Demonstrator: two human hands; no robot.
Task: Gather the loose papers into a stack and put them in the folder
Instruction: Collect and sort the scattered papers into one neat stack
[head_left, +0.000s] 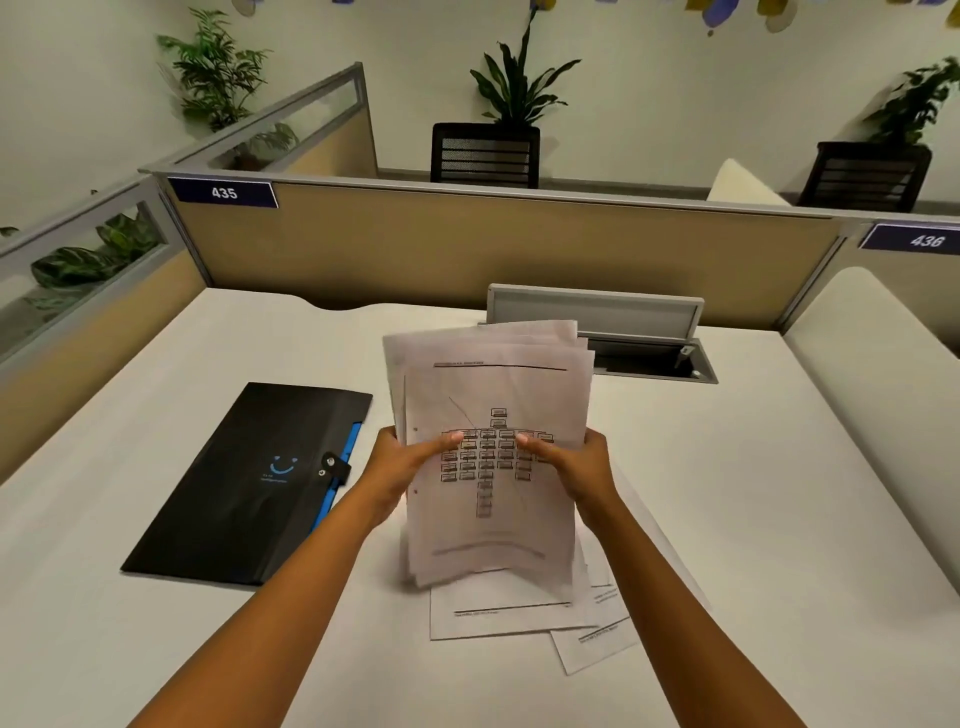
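The stack (491, 415) stands nearly upright above the tabletop (727, 493), with the left hand (402, 465) and right hand (574, 465) each clamped on a side edge, thumbs on the front sheet. The sheets look light, limp and slippery against one another; their tops fan unevenly, so side grips with the bottom edge tapped down should square them. Two loose papers (498, 616) lie flat below, toward 6 o'clock. The black folder (244, 483) lies at 9 o'clock, apparently snapped shut. The fingers behind the stack are hidden, as is the sheet count; the print is too small to read.
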